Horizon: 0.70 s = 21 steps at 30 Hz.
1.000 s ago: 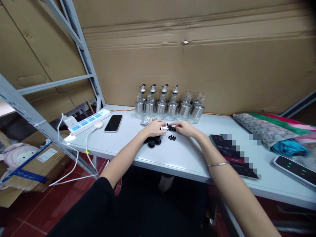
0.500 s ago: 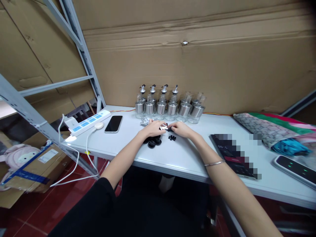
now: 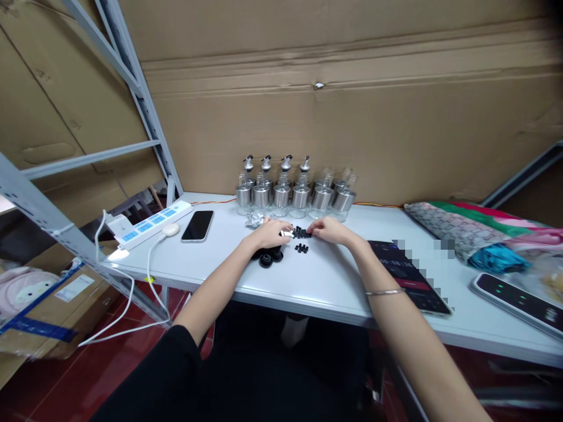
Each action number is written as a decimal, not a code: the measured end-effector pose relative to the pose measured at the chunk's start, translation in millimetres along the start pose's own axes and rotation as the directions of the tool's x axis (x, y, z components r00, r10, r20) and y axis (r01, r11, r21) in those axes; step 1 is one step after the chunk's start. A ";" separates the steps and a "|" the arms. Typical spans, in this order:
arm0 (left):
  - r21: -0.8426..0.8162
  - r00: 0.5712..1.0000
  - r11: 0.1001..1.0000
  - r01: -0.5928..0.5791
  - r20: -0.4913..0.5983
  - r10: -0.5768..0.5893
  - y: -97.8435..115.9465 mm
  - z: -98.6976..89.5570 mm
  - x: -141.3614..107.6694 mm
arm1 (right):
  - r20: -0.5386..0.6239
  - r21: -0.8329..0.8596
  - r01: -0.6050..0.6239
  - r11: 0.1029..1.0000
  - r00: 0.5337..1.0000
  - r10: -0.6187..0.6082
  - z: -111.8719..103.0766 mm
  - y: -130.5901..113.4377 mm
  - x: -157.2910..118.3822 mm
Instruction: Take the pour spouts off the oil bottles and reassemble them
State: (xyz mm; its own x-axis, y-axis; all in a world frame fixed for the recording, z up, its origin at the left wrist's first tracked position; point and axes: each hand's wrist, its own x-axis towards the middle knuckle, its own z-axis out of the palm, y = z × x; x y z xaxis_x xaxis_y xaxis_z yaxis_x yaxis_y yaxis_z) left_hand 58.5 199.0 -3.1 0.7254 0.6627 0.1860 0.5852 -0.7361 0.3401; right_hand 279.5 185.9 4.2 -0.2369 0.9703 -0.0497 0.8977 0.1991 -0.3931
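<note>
My left hand is closed on a small white piece, just in front of some crumpled clear plastic. Small black parts lie between my two hands, and a smaller group of them sits nearer the front edge. At the right end of the parts, my right hand has its fingertips together against them; what they pinch is too small to name. Round black caps lie under and in front of my left wrist.
Glass bottles with metal bands stand along the cardboard wall, several with pourers. A phone and a power strip lie left; a tablet, a wrapped bundle and a flat device lie right.
The view has shifted slightly. My hands are a little farther apart, and more of the small black parts show between them. My left hand still has the white piece.
</note>
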 end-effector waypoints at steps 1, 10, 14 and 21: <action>-0.005 1.000 1.000 -0.007 -0.004 0.007 -0.1 0.1 -0.1 | -0.009 0.010 0.008 1.000 1.000 -0.007 0.1 0.1 -0.2; -0.046 0.961 0.999 0.010 -0.275 -0.022 5.3 -5.5 0.1 | -0.433 0.083 0.257 0.963 0.879 -0.198 7.9 -28.3 -4.4; -0.128 0.914 0.992 0.021 -0.399 -0.071 7.3 -8.9 -0.6 | -0.563 0.065 0.421 0.905 0.764 -0.315 19.0 -49.0 -7.2; -0.381 0.933 0.918 -0.107 -0.358 -0.040 16.3 -9.8 -4.7 | -0.653 0.054 0.522 0.851 0.663 -0.366 21.8 -49.3 -9.3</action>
State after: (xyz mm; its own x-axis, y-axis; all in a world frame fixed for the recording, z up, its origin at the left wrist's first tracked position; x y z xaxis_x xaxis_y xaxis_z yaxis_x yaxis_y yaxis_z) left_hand 61.1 185.2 10.6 0.5242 0.6968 0.4896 0.3217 -0.6944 0.6437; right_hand 229.3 164.0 4.0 -0.2428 0.6607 0.7103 0.6201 0.6688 -0.4101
